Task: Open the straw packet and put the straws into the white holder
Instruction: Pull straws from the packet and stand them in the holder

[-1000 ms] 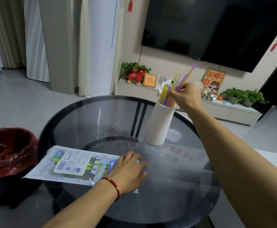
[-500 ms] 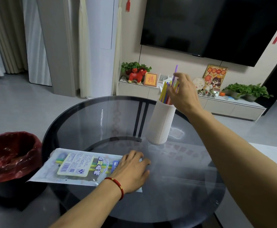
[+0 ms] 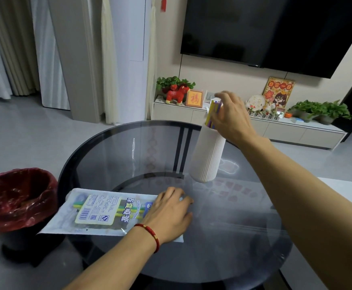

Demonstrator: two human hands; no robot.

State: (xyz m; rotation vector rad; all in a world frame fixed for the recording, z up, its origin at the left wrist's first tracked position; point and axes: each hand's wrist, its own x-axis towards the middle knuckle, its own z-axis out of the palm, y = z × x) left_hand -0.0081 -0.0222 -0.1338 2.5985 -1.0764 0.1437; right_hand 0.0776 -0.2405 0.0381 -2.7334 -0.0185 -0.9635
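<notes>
Far left, off the table: bin [image 3: 14, 197] with red liner, on the floor.

Round glass table [image 3: 223, 237], dark rim. Packet [image 3: 99, 212] lies flat on its left part, one corner overhanging the rim toward the bin. A few yellow-green straws show through the clear film, so some are left in the packet.

Left hand [image 3: 168, 212], red cord at the wrist, palm down on the packet's right end. Fingers spread and flat, pressing rather than gripping; fingertips reach past the packet onto the glass.

Right of that, further back: white ribbed holder [image 3: 207, 158], upright on the glass, well apart from the packet. Straws [image 3: 212, 114], yellow and purple, stand in its mouth.

Right hand [image 3: 231, 116] over the holder's top, fingers curled loosely around the straw tops, thumb side hidden. Cannot tell whether it pinches them or only touches.
</notes>
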